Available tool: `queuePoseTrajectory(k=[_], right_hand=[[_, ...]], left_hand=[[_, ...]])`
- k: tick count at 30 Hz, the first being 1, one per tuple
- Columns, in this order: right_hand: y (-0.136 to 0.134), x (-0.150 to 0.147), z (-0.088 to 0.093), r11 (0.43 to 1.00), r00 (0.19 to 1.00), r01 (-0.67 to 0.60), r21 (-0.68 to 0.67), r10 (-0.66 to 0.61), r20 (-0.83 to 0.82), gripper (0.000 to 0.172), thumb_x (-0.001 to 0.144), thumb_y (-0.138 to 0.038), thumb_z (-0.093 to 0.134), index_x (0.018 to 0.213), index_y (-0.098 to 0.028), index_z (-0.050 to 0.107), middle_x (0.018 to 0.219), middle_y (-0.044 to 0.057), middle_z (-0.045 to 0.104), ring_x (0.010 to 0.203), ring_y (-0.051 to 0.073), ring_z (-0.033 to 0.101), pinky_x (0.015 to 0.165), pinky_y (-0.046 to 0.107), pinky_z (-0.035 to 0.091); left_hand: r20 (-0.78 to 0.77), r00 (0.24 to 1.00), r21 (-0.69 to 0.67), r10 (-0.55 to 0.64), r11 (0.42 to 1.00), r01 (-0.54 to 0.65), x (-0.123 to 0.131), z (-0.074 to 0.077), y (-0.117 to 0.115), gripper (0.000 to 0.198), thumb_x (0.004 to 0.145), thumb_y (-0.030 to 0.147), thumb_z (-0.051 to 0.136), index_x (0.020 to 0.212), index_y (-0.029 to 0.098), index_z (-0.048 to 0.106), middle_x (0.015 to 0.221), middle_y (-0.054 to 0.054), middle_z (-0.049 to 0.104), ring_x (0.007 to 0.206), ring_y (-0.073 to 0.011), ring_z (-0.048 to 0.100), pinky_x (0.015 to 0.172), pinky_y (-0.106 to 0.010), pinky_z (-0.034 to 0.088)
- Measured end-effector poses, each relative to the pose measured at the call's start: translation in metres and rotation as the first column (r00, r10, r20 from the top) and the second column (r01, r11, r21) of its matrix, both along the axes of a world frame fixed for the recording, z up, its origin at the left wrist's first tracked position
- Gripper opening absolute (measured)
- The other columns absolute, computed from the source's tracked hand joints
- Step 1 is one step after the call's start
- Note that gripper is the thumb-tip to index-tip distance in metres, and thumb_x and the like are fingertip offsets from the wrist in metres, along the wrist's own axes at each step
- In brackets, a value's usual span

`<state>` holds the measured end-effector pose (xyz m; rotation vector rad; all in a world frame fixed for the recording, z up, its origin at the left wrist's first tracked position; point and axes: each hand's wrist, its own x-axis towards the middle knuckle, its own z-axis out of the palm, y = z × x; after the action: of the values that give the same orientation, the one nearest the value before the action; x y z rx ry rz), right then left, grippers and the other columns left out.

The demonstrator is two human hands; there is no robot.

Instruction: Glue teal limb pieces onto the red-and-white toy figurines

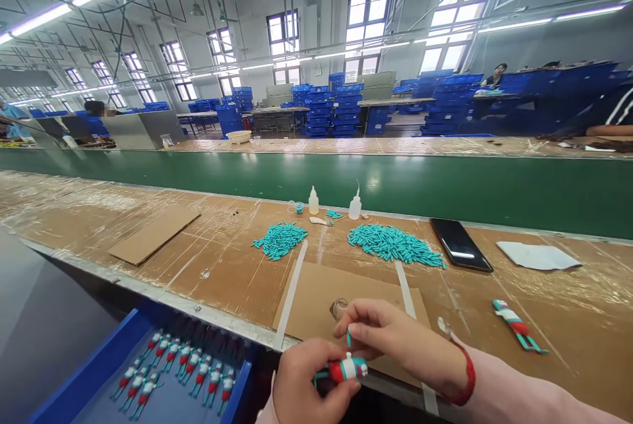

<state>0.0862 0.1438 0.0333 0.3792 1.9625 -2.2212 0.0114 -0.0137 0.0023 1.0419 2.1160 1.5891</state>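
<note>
My left hand is closed around a small red, white and teal figurine at the near edge of the workbench. My right hand, with a red band at the wrist, pinches a small teal piece just above the figurine. Two piles of teal pieces lie further back, one on the left and a bigger one on the right. Another finished figurine lies on the bench to the right.
A blue tray at lower left holds several figurines. Two small glue bottles stand by the green conveyor belt. A black phone, white paper and a cardboard sheet lie on the bench. People sit at far benches.
</note>
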Motion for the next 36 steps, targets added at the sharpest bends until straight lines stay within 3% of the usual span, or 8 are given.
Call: queuePoseTrajectory(k=[6,10,14,24,29,31,33,36], right_hand=[[-0.002,0.002,-0.001,1.0,0.998,0.003,0.03,-0.001,-0.059,0.034,0.069,-0.046,0.062,0.077,-0.014,0.055,0.081,0.005,0.062,0.069,0.013,0.056,0.062,0.021,0.043],[-0.003,0.003,0.003,0.971,0.998,0.009,0.238,0.007,-0.065,0.028,0.069,-0.042,0.056,0.075,-0.015,0.058,0.072,0.003,0.06,0.064,0.014,0.05,0.059,0.023,0.038],[-0.007,0.006,0.013,0.889,0.995,0.02,0.458,0.029,-0.1,0.021,0.069,-0.034,0.048,0.072,-0.016,0.059,0.072,0.003,0.061,0.068,0.016,0.051,0.062,0.025,0.038],[-0.012,0.007,0.025,0.85,0.993,0.007,0.527,0.058,-0.107,0.021,0.072,-0.027,0.044,0.073,-0.014,0.061,0.07,0.003,0.06,0.067,0.016,0.052,0.062,0.026,0.039],[0.007,0.023,0.012,0.868,0.982,0.096,0.487,-0.002,-0.189,0.048,0.081,-0.044,0.043,0.118,-0.017,0.054,0.114,0.009,0.059,0.103,0.023,0.054,0.09,0.036,0.044],[0.032,0.041,-0.003,0.749,0.96,0.267,0.606,-0.149,-0.238,0.056,0.083,-0.054,0.041,0.127,-0.019,0.047,0.123,0.009,0.053,0.113,0.025,0.049,0.096,0.042,0.042],[0.064,0.066,-0.023,0.478,0.917,0.383,0.791,-0.302,-0.262,0.049,0.081,-0.056,0.041,0.111,-0.022,0.059,0.116,0.008,0.058,0.108,0.03,0.052,0.093,0.05,0.042],[0.114,0.108,-0.057,0.095,0.881,0.401,0.911,-0.314,-0.354,0.04,0.076,-0.052,0.043,0.093,-0.023,0.064,0.099,0.011,0.064,0.095,0.035,0.056,0.081,0.054,0.045]], left_hand=[[0.039,0.999,-0.013,-0.014,1.0,0.014,0.001,0.006,0.0,0.017,0.052,0.014,0.072,0.066,0.024,0.073,0.062,-0.004,0.07,0.058,-0.0192,0.059,0.059,-0.028,0.041],[0.051,0.998,-0.026,-0.021,0.999,0.023,0.001,0.009,0.0,0.015,0.051,0.013,0.071,0.063,0.022,0.072,0.058,-0.003,0.068,0.054,-0.0166,0.056,0.055,-0.026,0.039],[-0.021,1.0,0.014,0.001,1.0,0.0,0.002,-0.001,0.0,0.013,0.053,0.016,0.071,0.065,0.021,0.07,0.058,-0.001,0.067,0.053,-0.0144,0.054,0.055,-0.025,0.04],[-0.222,0.974,0.105,0.047,0.994,-0.024,0.013,-0.021,0.004,0.007,0.066,0.027,0.063,0.068,0.02,0.062,0.059,0.003,0.062,0.054,-0.0109,0.054,0.055,-0.021,0.04],[-0.226,0.971,0.092,0.075,0.994,-0.055,-0.002,-0.024,-0.004,0.011,0.07,0.032,0.063,0.076,0.023,0.066,0.065,0.002,0.065,0.057,-0.0127,0.056,0.058,-0.023,0.043],[-0.315,0.942,0.078,0.114,0.993,-0.094,-0.022,-0.027,-0.013,0.012,0.075,0.034,0.06,0.076,0.023,0.066,0.064,0.002,0.064,0.058,-0.0133,0.055,0.058,-0.024,0.042],[-0.428,0.884,0.052,0.189,0.981,-0.185,-0.045,-0.032,-0.025,0.015,0.076,0.035,0.058,0.072,0.023,0.066,0.067,0.0,0.062,0.064,-0.0155,0.056,0.062,-0.026,0.042],[-0.536,0.738,0.05,0.41,0.888,-0.456,-0.079,-0.042,-0.04,0.019,0.071,0.039,0.06,0.064,0.024,0.067,0.07,-0.003,0.061,0.073,-0.0212,0.054,0.069,-0.033,0.037]])
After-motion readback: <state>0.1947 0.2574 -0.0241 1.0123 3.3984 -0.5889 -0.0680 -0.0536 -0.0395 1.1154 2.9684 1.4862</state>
